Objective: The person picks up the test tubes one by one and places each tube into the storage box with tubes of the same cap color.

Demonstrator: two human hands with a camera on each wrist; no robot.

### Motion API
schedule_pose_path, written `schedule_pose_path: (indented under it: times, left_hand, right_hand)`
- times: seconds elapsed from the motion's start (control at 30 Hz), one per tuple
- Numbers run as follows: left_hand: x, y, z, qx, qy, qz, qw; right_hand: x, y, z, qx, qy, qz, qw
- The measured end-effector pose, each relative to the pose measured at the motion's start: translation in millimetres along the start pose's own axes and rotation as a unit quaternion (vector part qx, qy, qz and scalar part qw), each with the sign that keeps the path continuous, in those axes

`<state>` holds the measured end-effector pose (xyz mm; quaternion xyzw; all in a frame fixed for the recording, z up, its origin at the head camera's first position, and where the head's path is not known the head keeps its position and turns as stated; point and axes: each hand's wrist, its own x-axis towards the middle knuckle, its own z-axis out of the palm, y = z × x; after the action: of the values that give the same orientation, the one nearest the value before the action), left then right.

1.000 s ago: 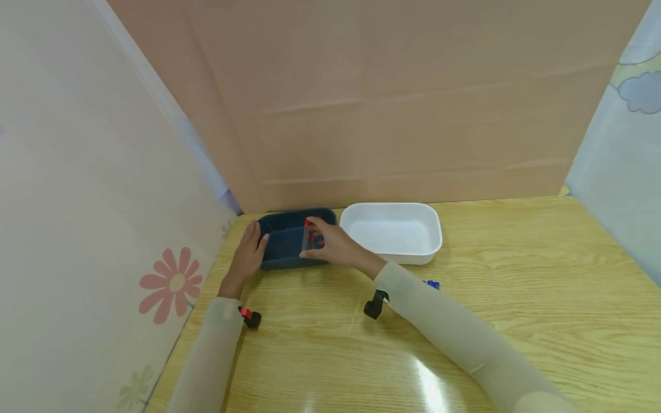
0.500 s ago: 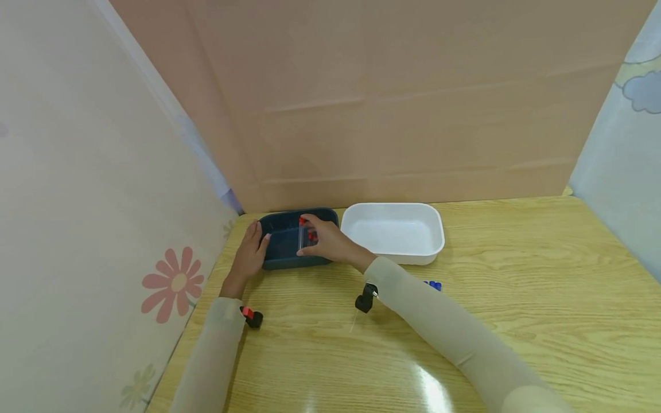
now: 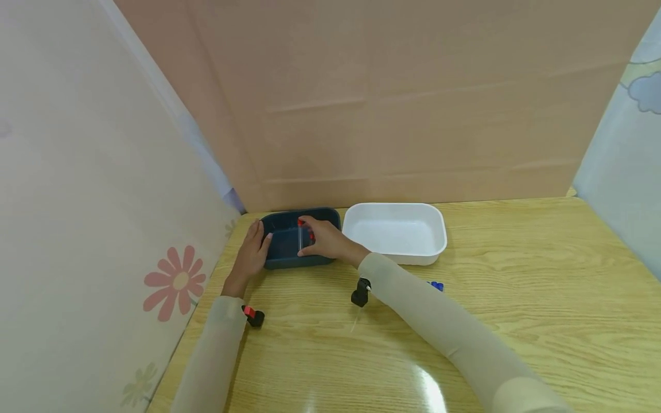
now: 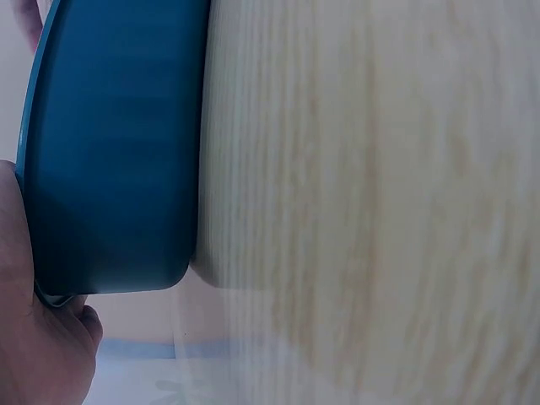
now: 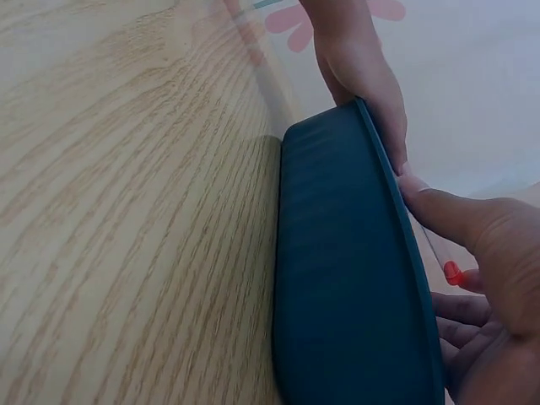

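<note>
A dark blue tray (image 3: 284, 243) stands at the back left of the table. My left hand (image 3: 251, 249) grips its left end, thumb over the rim and fingers along the outer wall. Over the tray's middle, my right hand (image 3: 327, 238) holds clear test tubes (image 3: 300, 239) with red caps between thumb and fingers. One tube lies across the fingertips, and more red shows behind it under the hand. In the right wrist view, a red cap (image 5: 453, 272) sits beside the fingers, close to the tray's rim. The palm hides most of the tubes.
Right of the dark tray stands a white tray (image 3: 395, 229), close beside it. Small blue caps (image 3: 437, 285) show on the table (image 3: 516, 275) behind the right sleeve, partly covered by it. A patterned wall borders the left side and a brown sheet the back.
My right hand has shifted slightly left over the dark tray with the test tubes in its fingers, and the forearm has followed. The left hand keeps its hold on the tray's end.
</note>
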<state>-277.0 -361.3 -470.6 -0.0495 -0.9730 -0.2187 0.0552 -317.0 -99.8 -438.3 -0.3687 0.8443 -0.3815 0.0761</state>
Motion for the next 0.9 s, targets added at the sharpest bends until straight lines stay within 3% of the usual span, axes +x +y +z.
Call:
schedule_pose_path:
  times: [0.63,0.9]
  left_hand:
    - [0.2,2.5,0.5,-0.002,-0.001,-0.002,1.0000]
    - [-1.0,7.0,0.6,-0.002,-0.008,-0.008,0.9999]
  right_hand:
    - [12.9,10.5,1.3,-0.085,-0.026,-0.004,0.9960]
    - [15.5,9.4,2.7,-0.117,-0.037,0.013,0.9924]
